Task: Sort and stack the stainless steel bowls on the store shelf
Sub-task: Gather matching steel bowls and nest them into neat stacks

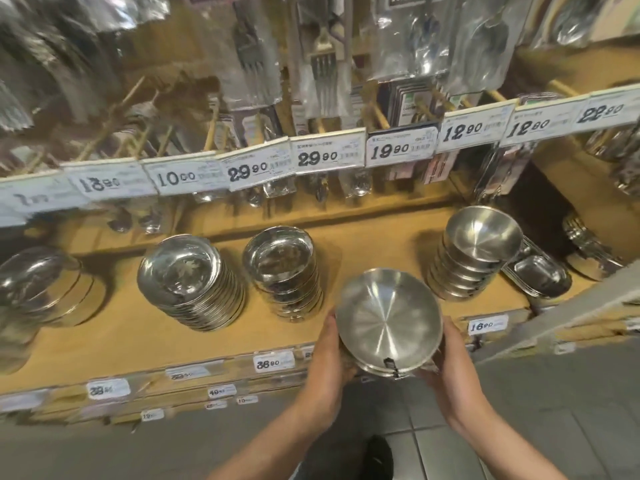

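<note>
Held bowls [389, 322]: a small stack of round, brushed steel bowls, mouths up and tilted toward the camera, held in front of the shelf edge, above the floor; a round bowl has no long axis, but the stack's axis leans away from the person.
Left hand [330, 355]: its grip is closed on the left side of the held bowls, fingers curled under and round the rims.
Right hand [450, 362]: grips the right side of the same stack — palm against the rims, fingers mostly hidden beneath.
Shelf [114, 327]: tan, matte board, flat, with price tags [273, 362] along its front lip.
Right stack [471, 254]: brushed bowls like the held ones, piled mouth-up, the top bowl tipped toward the left; just behind and right of the held bowls.
Middle stack [282, 271]: narrower, mirror-polished bowls, upright, near the left hand.
Plate stack [190, 280]: wide, shallow, shiny round dishes, leaning slightly left.
Far-left stack [38, 289]: blurred, shiny round pieces.
Trays [538, 277]: rectangular steel with rounded corners, beside the right stack.
Upper row: packaged forks [322, 74] and spoons hanging in clear, glossy wrap — above a rail of white price labels [330, 152].
Floor [519, 427]: grey tiles.
</note>
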A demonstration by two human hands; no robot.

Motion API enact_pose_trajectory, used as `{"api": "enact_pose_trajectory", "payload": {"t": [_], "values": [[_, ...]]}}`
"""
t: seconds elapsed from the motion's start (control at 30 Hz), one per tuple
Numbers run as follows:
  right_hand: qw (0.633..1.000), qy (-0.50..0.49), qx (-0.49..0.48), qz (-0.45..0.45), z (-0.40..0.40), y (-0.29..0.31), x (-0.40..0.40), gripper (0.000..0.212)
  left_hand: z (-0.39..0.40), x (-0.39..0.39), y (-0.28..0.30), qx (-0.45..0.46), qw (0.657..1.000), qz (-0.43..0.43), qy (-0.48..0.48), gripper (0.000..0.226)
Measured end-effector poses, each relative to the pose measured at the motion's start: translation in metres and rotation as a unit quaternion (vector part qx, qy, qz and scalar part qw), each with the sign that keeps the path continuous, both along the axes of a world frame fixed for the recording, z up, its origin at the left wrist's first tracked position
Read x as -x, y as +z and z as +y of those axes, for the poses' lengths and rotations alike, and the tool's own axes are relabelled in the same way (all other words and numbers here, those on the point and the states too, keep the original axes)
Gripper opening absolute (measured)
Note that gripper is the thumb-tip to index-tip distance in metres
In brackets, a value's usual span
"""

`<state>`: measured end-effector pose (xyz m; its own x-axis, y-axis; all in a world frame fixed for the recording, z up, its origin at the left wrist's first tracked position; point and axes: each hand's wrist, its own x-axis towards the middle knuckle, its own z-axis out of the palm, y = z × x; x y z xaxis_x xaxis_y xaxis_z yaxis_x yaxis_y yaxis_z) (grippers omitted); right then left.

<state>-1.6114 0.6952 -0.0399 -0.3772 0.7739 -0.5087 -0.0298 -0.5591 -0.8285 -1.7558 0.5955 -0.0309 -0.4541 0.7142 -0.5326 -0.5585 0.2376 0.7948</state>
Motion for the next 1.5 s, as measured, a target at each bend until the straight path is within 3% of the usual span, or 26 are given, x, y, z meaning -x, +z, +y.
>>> {"api": "enact_pose_trajectory", "payload": {"t": [0.4,0.73,0.87,1.07,1.3,1.5], "values": [[0.998,0.014,-0.057,0.012,-0.142,0.032,0.079,0.037,-0.138,0.084,0.031,-0.026,0.999,0.034,-0.012,0.040],[0.990,0.129,-0.048,0.013,-0.235,0.036,0.179,0.038,-0.250,0.175,0.043,0.012,0.998,0.046,0.033,0.032],[0.978,0.201,-0.049,0.021,-0.249,0.039,0.218,0.034,-0.277,0.210,0.043,0.026,0.995,0.054,0.080,0.031],[0.963,0.267,-0.044,0.020,-0.257,0.033,0.286,0.047,-0.301,0.262,0.038,0.052,0.983,0.045,0.172,0.033],[0.960,0.279,0.018,-0.013,-0.248,0.004,0.364,0.033,-0.302,0.325,0.026,0.069,0.973,0.026,0.219,0.034],[0.965,0.262,0.011,-0.010,-0.239,-0.015,0.401,0.057,-0.288,0.370,0.004,0.063,0.980,0.006,0.191,0.037]]}}
